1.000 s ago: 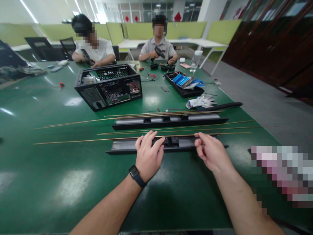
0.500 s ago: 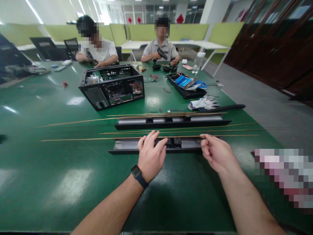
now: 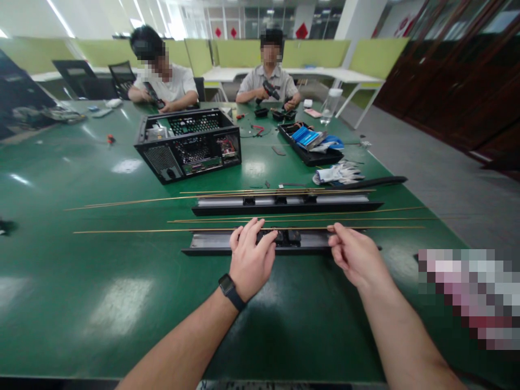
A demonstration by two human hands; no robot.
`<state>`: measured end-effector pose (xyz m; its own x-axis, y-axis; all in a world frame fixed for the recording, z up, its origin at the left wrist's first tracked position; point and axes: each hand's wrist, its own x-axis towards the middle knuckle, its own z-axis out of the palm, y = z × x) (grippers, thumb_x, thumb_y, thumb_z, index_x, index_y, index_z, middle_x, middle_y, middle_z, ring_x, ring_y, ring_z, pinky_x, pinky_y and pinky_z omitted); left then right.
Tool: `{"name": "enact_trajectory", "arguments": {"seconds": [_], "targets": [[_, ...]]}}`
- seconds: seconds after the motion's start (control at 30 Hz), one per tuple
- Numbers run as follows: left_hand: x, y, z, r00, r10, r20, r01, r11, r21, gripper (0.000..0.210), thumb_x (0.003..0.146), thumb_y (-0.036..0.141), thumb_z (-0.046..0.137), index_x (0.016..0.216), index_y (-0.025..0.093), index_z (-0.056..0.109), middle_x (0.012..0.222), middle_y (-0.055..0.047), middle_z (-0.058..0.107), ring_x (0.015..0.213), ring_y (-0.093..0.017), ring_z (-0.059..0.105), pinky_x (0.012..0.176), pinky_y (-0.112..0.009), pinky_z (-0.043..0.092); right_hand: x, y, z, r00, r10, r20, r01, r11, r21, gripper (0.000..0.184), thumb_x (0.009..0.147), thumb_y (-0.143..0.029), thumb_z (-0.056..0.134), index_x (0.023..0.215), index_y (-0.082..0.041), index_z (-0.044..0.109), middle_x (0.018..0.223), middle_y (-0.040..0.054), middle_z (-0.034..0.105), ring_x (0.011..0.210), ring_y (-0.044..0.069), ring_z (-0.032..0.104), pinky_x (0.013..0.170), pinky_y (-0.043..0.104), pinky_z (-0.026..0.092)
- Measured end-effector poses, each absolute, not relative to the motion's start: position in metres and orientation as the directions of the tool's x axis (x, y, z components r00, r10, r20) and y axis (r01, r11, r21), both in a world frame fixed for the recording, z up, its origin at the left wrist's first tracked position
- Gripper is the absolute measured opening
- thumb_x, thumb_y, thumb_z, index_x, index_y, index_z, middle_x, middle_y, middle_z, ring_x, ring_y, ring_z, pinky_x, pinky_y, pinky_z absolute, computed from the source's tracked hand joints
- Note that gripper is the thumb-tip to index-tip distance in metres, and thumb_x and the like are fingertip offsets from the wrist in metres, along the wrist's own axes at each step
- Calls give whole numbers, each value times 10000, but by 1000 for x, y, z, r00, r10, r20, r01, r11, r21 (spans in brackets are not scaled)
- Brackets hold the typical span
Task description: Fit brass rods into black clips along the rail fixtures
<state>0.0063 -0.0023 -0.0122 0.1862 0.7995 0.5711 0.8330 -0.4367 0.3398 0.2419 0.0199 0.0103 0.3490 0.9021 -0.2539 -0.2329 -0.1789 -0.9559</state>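
The near black channel [image 3: 209, 250], with a pale inner face, lies lengthwise in front of me. My left hand [image 3: 252, 260], wearing a dark watch [image 3: 228, 287], rests over its middle with fingers stretched out and spread. Small black blocks [image 3: 293, 236] sit inside the channel, partly covered by that hand. A long thin golden rod [image 3: 134, 232] runs along the channel's far edge, passing by my left fingertips. Near the channel's right end, my right hand [image 3: 355, 252] pinches this rod between thumb and forefinger. Two more thin rods [image 3: 203, 220] lie just beyond.
Farther off lies a second black channel [image 3: 227, 210] with several golden rods [image 3: 162, 199] along it. An open computer case [image 3: 190, 149], a black tray of parts [image 3: 319, 157] and white gloves [image 3: 341, 173] stand behind. Two people sit across the green table [image 3: 122, 303], one holding a power drill [image 3: 271, 89].
My right hand has shifted slightly left, still pinching the rod. My left hand keeps its place on the channel. The whole view has moved a little.
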Motion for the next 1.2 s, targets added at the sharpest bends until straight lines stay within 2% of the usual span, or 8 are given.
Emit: {"name": "enact_trajectory", "arguments": {"seconds": [0.1, 0.43, 0.7, 1.2], "targets": [[6, -2, -12, 185, 797, 575, 831, -439, 341, 284, 926, 233, 570, 1191, 294, 653, 1413, -90, 564, 1396, -263, 438, 1150, -513, 258, 242, 20, 11, 348, 901, -259, -237, -183, -954, 297, 796, -404, 751, 876, -138, 646, 560, -6, 599, 280, 56, 391, 222, 149, 190], [6, -2, -12, 186, 797, 574, 832, -439, 339, 283, 922, 230, 572, 1185, 291, 658, 1417, -92, 562, 1397, -270, 438, 1149, -515, 262, 247, 22, 16, 425, 857, -290, -323, -156, -933, 113, 886, -256, 607, 831, -158, 594, 541, -15, 580, 292, 60, 385, 227, 145, 201], [6, -2, -13, 191, 794, 578, 827, -447, 340, 280, 921, 230, 576, 1183, 285, 658, 1409, -96, 571, 1393, -274, 443, 1147, -517, 261, 245, 20, 14, 364, 897, -251, -243, -168, -955, 248, 819, -378, 712, 867, -148, 631, 555, -1, 604, 281, 60, 394, 230, 147, 192], [4, -2, -12, 200, 798, 569, 826, -449, 339, 289, 936, 235, 557, 1206, 288, 644, 1391, -83, 585, 1393, -264, 439, 1152, -508, 253, 237, 17, 14, 281, 923, -263, -211, -208, -955, 238, 870, -351, 661, 881, -113, 658, 548, 12, 594, 273, 54, 358, 237, 150, 174]]}}
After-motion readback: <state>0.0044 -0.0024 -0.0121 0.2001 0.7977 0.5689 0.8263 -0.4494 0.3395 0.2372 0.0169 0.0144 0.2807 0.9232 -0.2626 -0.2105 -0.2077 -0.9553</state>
